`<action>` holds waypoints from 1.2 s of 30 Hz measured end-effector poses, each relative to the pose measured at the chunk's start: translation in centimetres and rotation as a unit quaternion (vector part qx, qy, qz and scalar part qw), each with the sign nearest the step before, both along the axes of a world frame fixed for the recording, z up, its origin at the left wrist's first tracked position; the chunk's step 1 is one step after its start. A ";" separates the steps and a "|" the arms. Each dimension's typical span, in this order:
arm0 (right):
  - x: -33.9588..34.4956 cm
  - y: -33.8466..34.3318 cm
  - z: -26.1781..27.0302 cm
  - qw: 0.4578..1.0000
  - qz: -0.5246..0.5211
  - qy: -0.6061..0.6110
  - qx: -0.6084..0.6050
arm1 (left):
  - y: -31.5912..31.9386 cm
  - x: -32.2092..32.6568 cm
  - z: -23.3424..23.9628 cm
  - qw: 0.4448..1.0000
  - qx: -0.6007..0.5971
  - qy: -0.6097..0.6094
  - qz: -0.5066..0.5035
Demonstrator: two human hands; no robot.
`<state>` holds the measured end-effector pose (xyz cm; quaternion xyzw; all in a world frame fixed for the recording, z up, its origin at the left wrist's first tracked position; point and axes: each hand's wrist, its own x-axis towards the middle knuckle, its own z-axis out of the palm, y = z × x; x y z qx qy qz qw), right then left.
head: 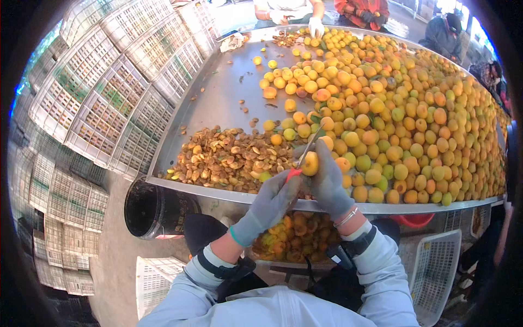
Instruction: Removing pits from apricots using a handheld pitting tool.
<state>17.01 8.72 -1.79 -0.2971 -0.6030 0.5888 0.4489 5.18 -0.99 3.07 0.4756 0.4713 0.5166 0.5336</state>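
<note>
A knife [309, 146] with a red handle is gripped in my gloved left hand [267, 204], its blade pointing up and away from me. The blade lies against the near left side of an orange-yellow apricot [309, 164]. That fruit is held by my gloved right hand [330, 182], which wears a bracelet at the wrist. Both hands are above the near edge of a metal table [222, 94]. A heap of apricot stones [229, 159] lies left of my hands, and a large pile of whole apricots [392, 122] spreads to the right.
Below the table edge, a container of opened-looking apricots [296, 237] stands between my legs. A black bucket [141, 208] is at the left. Stacked plastic crates [110, 94] rise beyond it. A white crate [435, 274] stands at lower right. Several people, one with white gloves [316, 27], are across the table.
</note>
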 end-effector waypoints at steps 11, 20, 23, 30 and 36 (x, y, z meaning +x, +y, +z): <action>-0.4 -0.8 0.0 0.995 -0.025 -0.037 0.088 | -1.4 1.5 -2.6 0.987 0.075 0.075 0.117; -0.2 0.0 -1.4 0.906 -0.136 -0.154 0.369 | -1.0 -1.5 -2.0 0.942 -0.204 -0.253 -0.081; -0.1 -0.9 1.7 0.958 -0.096 -0.163 0.215 | -2.1 -1.2 0.8 0.953 -0.204 -0.211 -0.082; -0.3 0.4 -0.7 0.994 -0.044 0.096 0.032 | -1.7 -0.4 -3.2 0.994 0.032 0.101 -0.016; -0.2 -0.8 3.2 0.917 0.082 0.323 -0.221 | -1.5 0.4 -3.5 0.991 -0.015 0.129 0.018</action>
